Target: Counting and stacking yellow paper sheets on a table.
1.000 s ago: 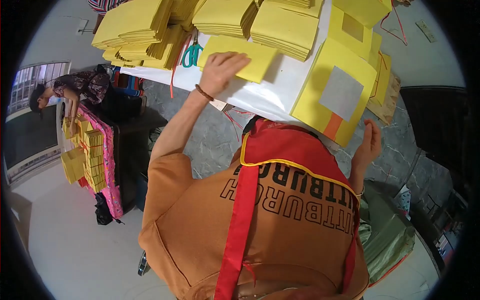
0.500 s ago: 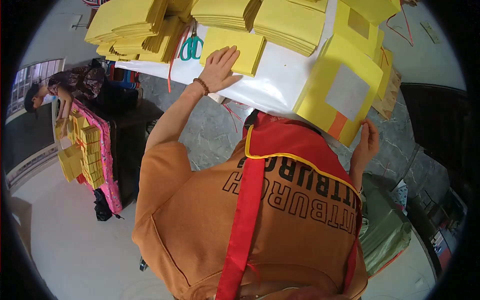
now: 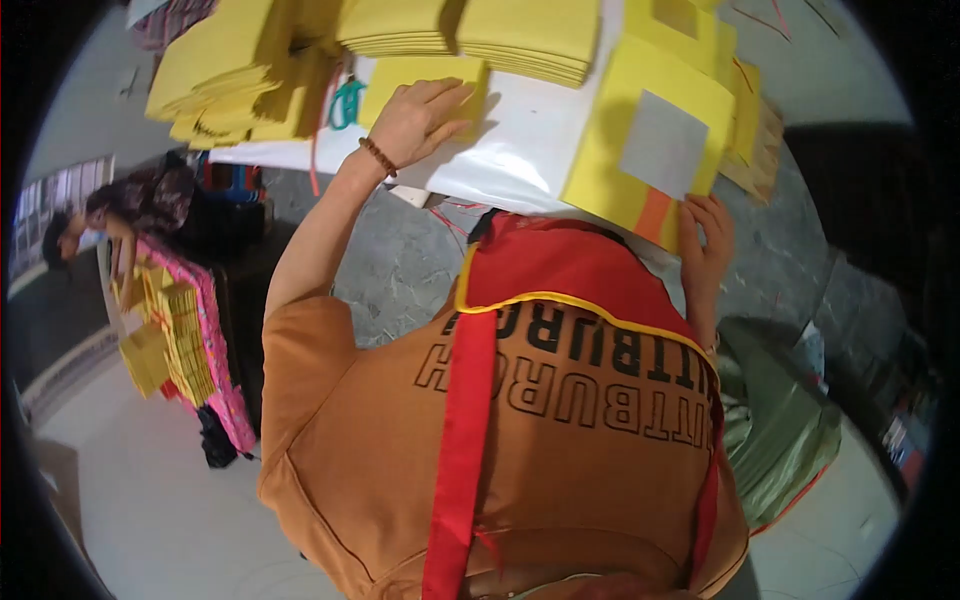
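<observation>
My left hand point(image 3: 415, 125), with a brown bead bracelet on the wrist, is over a small stack of yellow paper pieces point(image 3: 395, 75). Its fingers are apart and slightly bent, the thumb held out. At the near right, the bent fingers of my right hand point(image 3: 706, 240) close on the corner of a large yellow paper sheet point(image 3: 607, 180); the thumb is mostly hidden. That sheet carries a grey rectangle point(image 3: 664, 138) and an orange strip point(image 3: 653, 213). Teal-handled scissors point(image 3: 346, 104) lie left of the small stack.
Thick yellow paper stacks point(image 3: 215, 65) crowd the back of the white-covered table point(image 3: 520, 150). A red cord point(image 3: 316, 160) hangs over its front edge. At far left, another person point(image 3: 150, 205) works at a pink-covered table point(image 3: 215, 345). A green bag point(image 3: 775, 410) stands at right.
My left hand has shifted up off its flat rest on the small stack, its fingers bending. My right hand has come in closer, onto the large sheet's corner. The whole view has shifted.
</observation>
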`<state>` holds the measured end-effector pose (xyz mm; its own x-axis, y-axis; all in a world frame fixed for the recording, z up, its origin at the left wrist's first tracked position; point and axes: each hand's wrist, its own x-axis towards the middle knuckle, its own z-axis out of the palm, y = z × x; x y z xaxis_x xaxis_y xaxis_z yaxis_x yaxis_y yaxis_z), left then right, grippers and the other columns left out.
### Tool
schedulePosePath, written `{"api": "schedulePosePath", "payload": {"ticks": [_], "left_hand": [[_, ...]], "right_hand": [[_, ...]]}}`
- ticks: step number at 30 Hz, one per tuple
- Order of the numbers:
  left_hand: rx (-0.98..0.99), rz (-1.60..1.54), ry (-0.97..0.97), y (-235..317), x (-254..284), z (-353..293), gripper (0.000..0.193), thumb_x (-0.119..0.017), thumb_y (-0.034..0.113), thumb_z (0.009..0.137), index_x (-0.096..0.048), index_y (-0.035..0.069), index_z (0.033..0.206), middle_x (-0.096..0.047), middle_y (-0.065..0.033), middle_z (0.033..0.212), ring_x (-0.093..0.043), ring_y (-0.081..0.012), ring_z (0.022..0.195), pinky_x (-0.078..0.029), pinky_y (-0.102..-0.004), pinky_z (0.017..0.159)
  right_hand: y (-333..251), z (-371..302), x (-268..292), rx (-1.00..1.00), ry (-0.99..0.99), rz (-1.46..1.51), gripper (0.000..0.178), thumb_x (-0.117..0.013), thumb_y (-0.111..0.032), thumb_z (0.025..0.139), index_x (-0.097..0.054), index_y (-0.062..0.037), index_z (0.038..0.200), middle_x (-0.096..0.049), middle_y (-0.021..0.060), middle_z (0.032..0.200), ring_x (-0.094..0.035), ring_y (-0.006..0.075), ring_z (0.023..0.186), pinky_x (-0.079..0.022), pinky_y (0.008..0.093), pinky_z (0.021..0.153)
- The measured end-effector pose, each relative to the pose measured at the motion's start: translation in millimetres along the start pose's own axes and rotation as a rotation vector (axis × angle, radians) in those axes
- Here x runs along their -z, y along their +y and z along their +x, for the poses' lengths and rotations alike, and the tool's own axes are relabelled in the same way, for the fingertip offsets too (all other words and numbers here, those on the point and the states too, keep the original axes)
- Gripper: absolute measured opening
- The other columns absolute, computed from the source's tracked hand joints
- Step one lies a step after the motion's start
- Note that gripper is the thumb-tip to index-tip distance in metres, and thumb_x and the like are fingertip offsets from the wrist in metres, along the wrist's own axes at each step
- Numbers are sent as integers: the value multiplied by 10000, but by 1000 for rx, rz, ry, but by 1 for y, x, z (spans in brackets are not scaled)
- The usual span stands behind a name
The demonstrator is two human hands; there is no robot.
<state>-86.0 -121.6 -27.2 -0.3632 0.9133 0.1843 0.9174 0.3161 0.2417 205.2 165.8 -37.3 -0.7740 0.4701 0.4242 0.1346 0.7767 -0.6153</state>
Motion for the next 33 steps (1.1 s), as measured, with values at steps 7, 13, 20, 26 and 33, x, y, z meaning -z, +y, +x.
{"api": "schedulePosePath", "payload": {"ticks": [7,13,20,26,33], "left_hand": [[-452,-227,32,137,-27,57,377,-640,296,782,-595,77,1086,-573,-89,1054,-516,-237,948,-404,-337,771],[-540,-249,9,147,-34,72,281,-661,228,772,-628,65,999,-587,-76,980,-537,-231,873,-433,-328,714],[-433,-551,-95,150,-32,85,88,-599,110,795,-637,31,797,-598,-88,731,-587,-237,700,-475,-324,608],[-226,-662,-287,148,-29,90,103,-635,112,781,-637,10,790,-583,-80,685,-558,-174,613,-433,-282,543],[-2,-819,-452,144,-30,96,94,-620,82,780,-641,-7,802,-586,-35,695,-535,-88,641,-425,-243,574]], "right_hand": [[9,1,-8,-20,24,90,97,-644,-96,775,-668,-16,826,-645,96,916,-592,278,925,-448,374,816],[11,-5,-7,-190,8,259,133,-641,-129,789,-673,-9,837,-646,91,929,-583,248,948,-437,326,841],[18,-4,-4,-355,-47,471,174,-614,-159,822,-675,-6,877,-635,69,982,-567,179,957,-422,291,857],[13,-1,-2,-401,-74,495,212,-586,-194,846,-678,-8,890,-628,64,981,-563,175,959,-414,283,860],[23,-6,-6,-395,-47,631,296,-487,-223,910,-683,-3,881,-624,81,982,-547,197,983,-399,299,886]]}}
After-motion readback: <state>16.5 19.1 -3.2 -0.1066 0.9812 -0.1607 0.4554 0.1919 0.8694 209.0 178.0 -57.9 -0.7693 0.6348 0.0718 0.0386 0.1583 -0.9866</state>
